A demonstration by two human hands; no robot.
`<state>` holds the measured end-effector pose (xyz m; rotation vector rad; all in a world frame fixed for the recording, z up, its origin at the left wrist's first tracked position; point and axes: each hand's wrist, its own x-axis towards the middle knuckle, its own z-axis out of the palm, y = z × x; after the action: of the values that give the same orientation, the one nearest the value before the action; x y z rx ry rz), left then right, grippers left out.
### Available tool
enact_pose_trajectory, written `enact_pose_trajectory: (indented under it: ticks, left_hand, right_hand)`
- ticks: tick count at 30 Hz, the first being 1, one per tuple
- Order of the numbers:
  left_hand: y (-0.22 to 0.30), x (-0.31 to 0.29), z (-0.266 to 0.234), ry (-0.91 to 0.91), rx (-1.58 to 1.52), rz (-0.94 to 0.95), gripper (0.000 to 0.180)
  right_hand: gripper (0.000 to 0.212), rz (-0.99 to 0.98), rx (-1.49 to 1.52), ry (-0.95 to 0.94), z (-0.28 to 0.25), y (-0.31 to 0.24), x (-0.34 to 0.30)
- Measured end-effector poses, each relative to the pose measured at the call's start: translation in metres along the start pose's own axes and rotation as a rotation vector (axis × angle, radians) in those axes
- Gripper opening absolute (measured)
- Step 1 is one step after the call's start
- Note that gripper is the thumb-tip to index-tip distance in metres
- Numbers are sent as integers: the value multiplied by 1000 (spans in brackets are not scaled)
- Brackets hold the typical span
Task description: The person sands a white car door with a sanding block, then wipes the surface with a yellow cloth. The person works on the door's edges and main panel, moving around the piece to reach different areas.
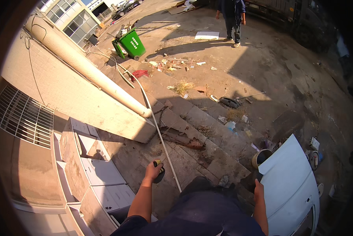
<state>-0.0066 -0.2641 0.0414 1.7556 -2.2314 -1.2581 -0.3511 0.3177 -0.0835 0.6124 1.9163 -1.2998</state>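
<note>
My left hand [153, 171] is closed round a small black-and-yellow tool [159, 177], held over the paving beside a long pale hose [166, 155]. Its exact kind does not show. My right hand [258, 189] appears closed, next to the left edge of a white panel [288, 183] shaped like a car door. A dark shape lies at its fingertips, and I cannot make out what it grips. The panel leans up at my right, with a small round hole and a window opening low on it.
Pale, dirty cabinets [101, 172] stand at my left by a wall with a barred window [26, 114]. Broken steps [208, 145] run ahead, strewn with rubble. Farther off are a green wheeled bin [132, 44] and a standing person [232, 17]. A round pot [261, 158] sits near the panel.
</note>
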Motion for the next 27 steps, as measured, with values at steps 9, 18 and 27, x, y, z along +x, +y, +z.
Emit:
enact_pose_trajectory:
  ticks: [9,18,27]
  left_hand:
    - [260,68,86,-534,-300,316,65]
    - [320,-27,191,-1190,244,842,47]
    - [295,-98,200,-1595,325,1038,66]
  right_hand:
    - [53,-484,97,319,41,-124,-60]
    - [33,-574,756,296,93,-104,-198]
    - [38,-479,1062,175,163,-32,-307]
